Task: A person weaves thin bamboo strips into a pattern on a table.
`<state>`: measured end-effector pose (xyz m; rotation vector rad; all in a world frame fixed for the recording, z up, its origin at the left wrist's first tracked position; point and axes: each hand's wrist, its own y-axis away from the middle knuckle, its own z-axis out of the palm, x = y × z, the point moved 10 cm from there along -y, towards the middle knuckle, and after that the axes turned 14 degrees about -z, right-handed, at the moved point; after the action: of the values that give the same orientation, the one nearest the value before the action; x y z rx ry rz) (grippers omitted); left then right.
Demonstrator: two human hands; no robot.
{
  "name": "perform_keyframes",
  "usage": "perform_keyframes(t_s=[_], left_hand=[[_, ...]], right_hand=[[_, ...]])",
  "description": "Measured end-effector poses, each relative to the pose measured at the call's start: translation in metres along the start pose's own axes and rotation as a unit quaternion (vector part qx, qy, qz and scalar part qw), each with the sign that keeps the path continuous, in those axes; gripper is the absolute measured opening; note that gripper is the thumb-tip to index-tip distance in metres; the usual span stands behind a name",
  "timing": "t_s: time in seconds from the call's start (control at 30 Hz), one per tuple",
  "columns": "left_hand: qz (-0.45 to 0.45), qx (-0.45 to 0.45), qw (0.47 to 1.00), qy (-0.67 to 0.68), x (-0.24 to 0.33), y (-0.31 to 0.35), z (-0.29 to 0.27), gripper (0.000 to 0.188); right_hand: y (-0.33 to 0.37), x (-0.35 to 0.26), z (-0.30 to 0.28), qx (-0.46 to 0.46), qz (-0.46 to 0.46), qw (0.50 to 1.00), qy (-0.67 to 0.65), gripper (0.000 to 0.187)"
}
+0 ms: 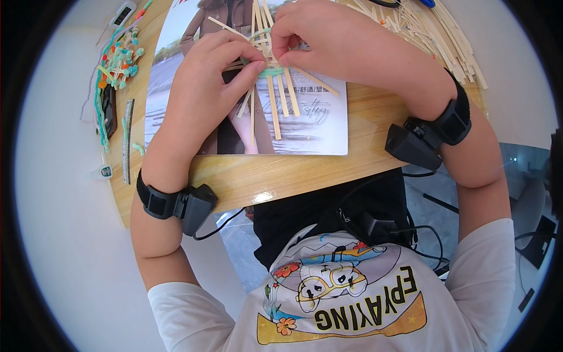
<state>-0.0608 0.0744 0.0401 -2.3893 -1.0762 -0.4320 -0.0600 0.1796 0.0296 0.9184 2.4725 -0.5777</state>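
Observation:
Several pale flat strips (275, 108), likely bamboo or wood, fan out from a crossed centre. A light green cord (271, 73) curves round that centre. My left hand (217, 70) is closed at the left side, thumb and forefinger pinching the edge of this strip weaving. On the right, my right hand (305, 35) has its thumb and fingertips pressed together beside the strips. What lies between those fingertips is too small to make out. Underneath is a glossy printed sheet or magazine (328, 132) with a picture of a person in a brown coat.
Loose strips (434, 35) are heaped at the far right, near a blue handle (429, 3). Along the left edge of the wooden table (252, 185) are a tangle of coloured fuzzy cords (122, 61), a ruler-like strip (127, 141) and a small bottle (104, 172). Both forearms carry strapped black devices.

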Motion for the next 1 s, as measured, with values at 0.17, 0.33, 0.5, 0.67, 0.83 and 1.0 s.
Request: perform_keyframes(t_s=[0.17, 0.33, 0.5, 0.67, 0.83, 1.0], left_hand=[[-0.015, -0.003, 1.000, -0.004, -0.004, 0.000, 0.000, 0.012], [-0.009, 0.004, 1.000, -0.004, 0.001, 0.000, 0.000, 0.012], [-0.001, 0.012, 1.000, -0.008, 0.002, 0.001, -0.001, 0.011], [-0.001, 0.013, 1.000, -0.014, 0.004, 0.001, -0.001, 0.012], [-0.004, 0.012, 1.000, -0.009, 0.003, 0.001, 0.000, 0.012], [-0.012, 0.006, 1.000, -0.013, 0.003, 0.000, 0.001, 0.011]], right_hand=[[-0.001, -0.005, -0.002, -0.015, -0.016, 1.000, 0.014, 0.019], [0.004, 0.004, -0.001, 0.097, -0.018, 0.991, 0.095, 0.013], [0.002, 0.007, 0.002, 0.080, 0.005, 0.993, 0.082, 0.012], [0.002, 0.007, 0.001, 0.089, 0.004, 0.993, 0.073, 0.013], [0.001, 0.009, 0.003, 0.072, 0.007, 0.995, 0.067, 0.014], [0.002, 0.006, 0.000, 0.092, -0.011, 0.993, 0.074, 0.014]])
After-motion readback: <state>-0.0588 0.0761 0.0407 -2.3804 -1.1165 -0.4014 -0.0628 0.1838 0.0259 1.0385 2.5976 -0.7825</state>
